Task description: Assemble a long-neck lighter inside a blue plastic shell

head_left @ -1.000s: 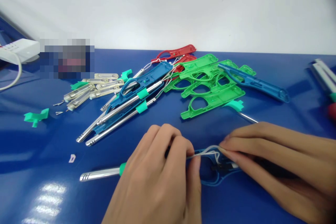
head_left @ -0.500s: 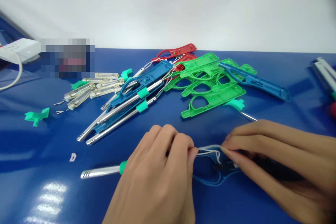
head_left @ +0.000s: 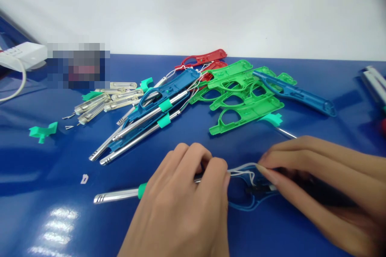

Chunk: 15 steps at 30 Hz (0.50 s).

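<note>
My left hand (head_left: 183, 200) is closed over a silver metal lighter tube (head_left: 116, 196), whose slotted tip sticks out to the left past a green tape collar (head_left: 141, 190). Beyond its fingers, thin white wires (head_left: 239, 172) run right from the tube into a blue lighter handle half (head_left: 245, 208) with a trigger loop. My right hand (head_left: 319, 180) has thumb and fingers pinched together on a white wire at that handle half. A small black part (head_left: 256, 189) sits inside the handle half. My right fingers hide most of its far end.
Behind my hands lie blue handle halves with tubes (head_left: 167, 90), green halves (head_left: 250, 114), red halves (head_left: 208, 57) and another blue half (head_left: 301, 95). Several clear fuel tanks (head_left: 123, 100) and green tape scraps (head_left: 44, 131) lie left. A white box (head_left: 25, 54) stands far left.
My left index finger and thumb have shifted slightly right along the tube and wires. My right hand stays pinched at almost the same spot. The view has moved very little.
</note>
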Motion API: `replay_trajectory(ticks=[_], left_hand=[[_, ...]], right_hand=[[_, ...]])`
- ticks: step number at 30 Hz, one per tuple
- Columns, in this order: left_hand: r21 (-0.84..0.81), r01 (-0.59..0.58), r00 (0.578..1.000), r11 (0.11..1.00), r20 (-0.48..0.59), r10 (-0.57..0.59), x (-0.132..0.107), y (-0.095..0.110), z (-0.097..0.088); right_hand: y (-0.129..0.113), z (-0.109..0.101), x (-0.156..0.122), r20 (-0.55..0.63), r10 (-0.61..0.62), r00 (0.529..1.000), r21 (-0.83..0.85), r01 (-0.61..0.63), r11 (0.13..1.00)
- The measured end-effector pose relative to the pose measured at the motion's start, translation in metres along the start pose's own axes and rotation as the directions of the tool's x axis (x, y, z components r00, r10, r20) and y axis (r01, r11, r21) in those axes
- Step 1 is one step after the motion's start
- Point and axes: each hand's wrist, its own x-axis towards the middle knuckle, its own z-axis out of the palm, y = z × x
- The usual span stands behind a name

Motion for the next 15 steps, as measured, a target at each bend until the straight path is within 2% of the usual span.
replay_trajectory(ticks=[5, 8, 15], left_hand=[[-0.043, 0.022, 1.000, 0.999, 0.004, -0.022, 0.026, 0.006, -0.002], [-0.047, 0.019, 1.000, 0.999, 0.009, -0.019, 0.032, 0.007, -0.003], [-0.004, -0.011, 0.999, 1.000, 0.044, 0.011, 0.001, -0.003, -0.001]], right_hand=[[-0.007, -0.001, 0.029, 0.001, 0.018, 1.000, 0.012, -0.018, 1.000], [-0.009, -0.003, 0.043, 0.004, 0.005, 1.000, 0.025, -0.006, 1.000], [-0.008, -0.004, 0.042, 0.010, -0.014, 1.000, 0.013, 0.014, 1.000]])
